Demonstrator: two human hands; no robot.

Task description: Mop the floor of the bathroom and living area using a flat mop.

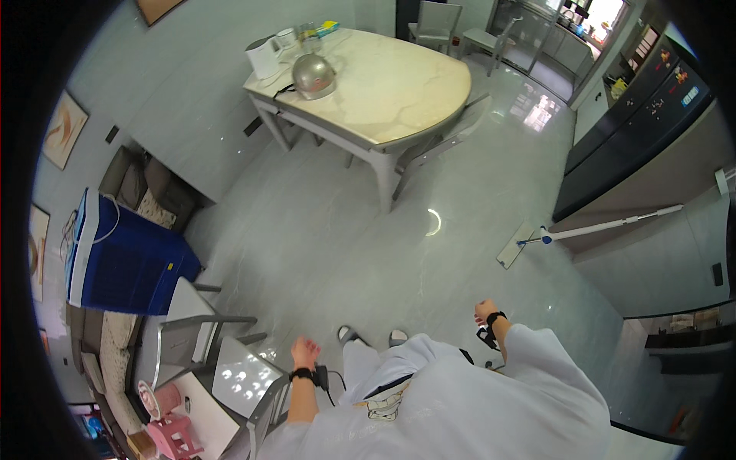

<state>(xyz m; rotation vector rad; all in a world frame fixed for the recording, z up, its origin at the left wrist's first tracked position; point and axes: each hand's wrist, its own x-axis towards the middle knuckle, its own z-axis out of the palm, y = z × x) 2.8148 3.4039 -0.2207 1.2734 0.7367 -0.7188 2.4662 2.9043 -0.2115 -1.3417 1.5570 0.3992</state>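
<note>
Judging by its slim white pole and thin head, the flat mop (pixel 613 224) is likely light, stiff along the pole and loose at the blue joint (pixel 545 235). It stands at the right edge of the floor (pixel 322 253), pad (pixel 512 250) down, pole leaning toward the wall (pixel 667 249). The suitable hold is the upper pole, well above the joint; the polished floor may let the pad slide. The right hand (pixel 484 310) is nearest the mop but well apart from it, fingers curled, no object visible; whether it is fully clenched cannot be told. The left hand (pixel 304 353) is released, fingers loosely bent, beside the glossy-seated chair (pixel 236 373). The chair is probably rigid and moderately heavy, with a slippery seat; the recommended holds are the top edge of the backrest and the seat's side edge.
</note>
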